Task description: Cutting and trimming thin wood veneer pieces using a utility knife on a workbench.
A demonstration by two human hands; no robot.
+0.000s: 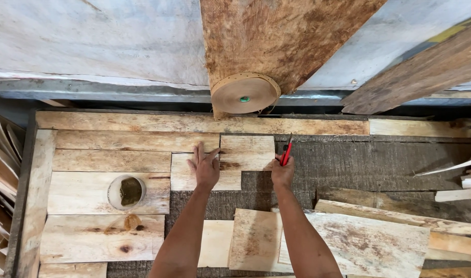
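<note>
Round hole (126, 192) in the laid veneer sheets at left. Left hand (204, 167) flat, fingers spread, pressing a small veneer piece (194, 177), gripping nothing. Next piece (247, 152) abuts it. Right hand (282, 171) closed around a red pen (286, 153) at that piece's right edge. Tape roll (244, 93) above.

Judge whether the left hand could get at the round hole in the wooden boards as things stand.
Probably yes: the left hand lies flat on a veneer piece, and only bare boards separate it from the round hole.
</note>
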